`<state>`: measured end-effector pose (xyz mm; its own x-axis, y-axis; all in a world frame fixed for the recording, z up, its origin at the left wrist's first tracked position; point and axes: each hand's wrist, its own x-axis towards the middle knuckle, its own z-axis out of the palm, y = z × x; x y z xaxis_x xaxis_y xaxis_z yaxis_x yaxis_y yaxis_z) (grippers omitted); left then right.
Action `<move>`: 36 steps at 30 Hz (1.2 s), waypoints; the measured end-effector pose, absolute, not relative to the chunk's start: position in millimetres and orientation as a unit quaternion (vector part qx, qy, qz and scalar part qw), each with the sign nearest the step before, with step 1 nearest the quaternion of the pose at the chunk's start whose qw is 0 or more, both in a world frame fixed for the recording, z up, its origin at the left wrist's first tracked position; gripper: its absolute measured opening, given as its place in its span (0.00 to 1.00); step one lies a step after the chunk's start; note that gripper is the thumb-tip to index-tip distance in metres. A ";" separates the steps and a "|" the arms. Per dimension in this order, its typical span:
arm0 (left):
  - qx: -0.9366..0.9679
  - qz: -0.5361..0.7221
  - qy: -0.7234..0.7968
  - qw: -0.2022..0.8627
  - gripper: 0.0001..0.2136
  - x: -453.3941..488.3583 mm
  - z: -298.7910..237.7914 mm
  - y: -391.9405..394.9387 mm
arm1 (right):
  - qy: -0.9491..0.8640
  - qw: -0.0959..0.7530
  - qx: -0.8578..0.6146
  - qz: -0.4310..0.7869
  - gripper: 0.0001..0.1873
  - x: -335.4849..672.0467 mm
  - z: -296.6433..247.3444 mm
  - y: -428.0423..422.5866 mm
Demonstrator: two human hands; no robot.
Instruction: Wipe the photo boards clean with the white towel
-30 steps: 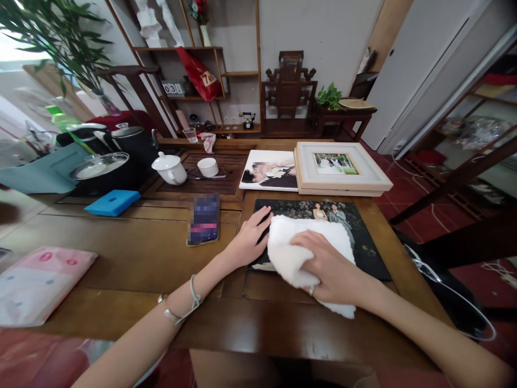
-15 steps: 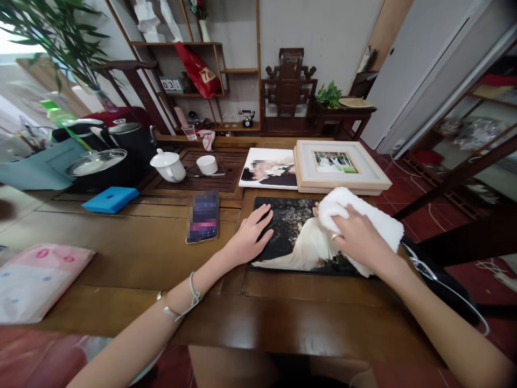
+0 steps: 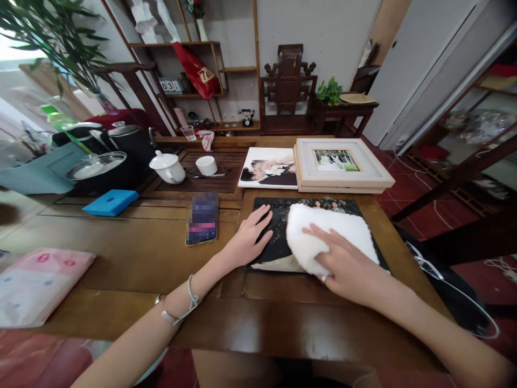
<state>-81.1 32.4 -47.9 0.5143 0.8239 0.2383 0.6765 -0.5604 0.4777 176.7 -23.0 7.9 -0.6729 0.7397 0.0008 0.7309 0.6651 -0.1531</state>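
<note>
A dark photo panel point(image 3: 278, 237) lies flat on the wooden table, with part of a pale dress showing at its lower left. My left hand point(image 3: 252, 237) rests on the panel's left edge, fingers stretched out and holding nothing. A fluffy white cloth point(image 3: 347, 221) covers much of the panel's middle and right. My right hand point(image 3: 343, 264) holds the cloth against the panel, fingers over its top and a ring on one finger. Small figures in the photo peek out above the cloth.
Beyond the panel lie a white-edged photo print point(image 3: 269, 168) and a wooden picture frame point(image 3: 343, 164). A phone point(image 3: 202, 218), a blue block point(image 3: 111, 202), a lidded white cup point(image 3: 167, 167) and a small white bowl point(image 3: 206, 165) stand left. A tissue pack point(image 3: 44, 285) lies nearer.
My right hand and the white cloth have moved left and nearer across the panel, uncovering its upper right and covering most of the dress. My left hand has stayed in place.
</note>
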 end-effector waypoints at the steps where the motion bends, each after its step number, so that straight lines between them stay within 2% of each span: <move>1: 0.855 0.224 0.439 0.164 0.22 -80.9 -47.5 32.2 | -0.897 0.028 -0.437 0.056 0.09 182.4 9.0 -19.0; 6: 0.857 0.216 0.440 0.160 0.22 -80.6 -45.7 32.0 | -0.807 -0.036 -0.589 -0.017 0.10 199.7 14.8 -7.1; 11: 0.857 0.214 0.441 0.157 0.22 -79.8 -46.7 32.6 | -0.811 -0.078 -0.576 -0.070 0.11 181.9 17.0 -24.1; 13: 0.857 0.217 0.440 0.157 0.22 -80.3 -47.7 32.9 | -0.853 -0.049 -0.515 -0.067 0.09 168.9 11.7 -34.2; 17: 0.857 0.229 0.428 0.170 0.22 -82.9 -49.6 33.6 | -0.948 0.061 -0.313 -0.019 0.04 149.5 -5.0 -44.3; 20: 0.860 0.234 0.415 0.182 0.22 -84.2 -50.1 33.8 | -0.962 0.095 -0.255 0.028 0.05 148.6 -12.0 -37.1; 23: 0.857 0.235 0.424 0.174 0.22 -83.5 -50.3 33.8 | -0.943 0.100 -0.312 0.056 0.10 159.8 -10.4 -20.3; 26: 0.856 0.232 0.432 0.161 0.22 -81.9 -49.8 33.6 | -0.900 0.087 -0.425 0.028 0.14 177.7 -5.0 -2.7; 30: 0.857 0.223 0.437 0.159 0.22 -80.8 -47.8 32.9 | -0.835 0.012 -0.548 -0.043 0.16 197.5 3.3 4.1; 33: 0.856 0.220 0.439 0.159 0.22 -80.6 -46.8 32.4 | -0.824 -0.026 -0.562 -0.069 0.15 197.2 7.3 -7.3; 36: 0.856 0.226 0.437 0.158 0.22 -80.9 -47.3 32.6 | -0.849 -0.013 -0.524 -0.063 0.16 181.4 5.8 -23.3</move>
<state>-80.9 32.6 -47.3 0.5154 0.8200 0.2490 0.6770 -0.5677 0.4684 181.4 -23.3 5.8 -0.4504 0.8918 0.0435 0.8885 0.4429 0.1198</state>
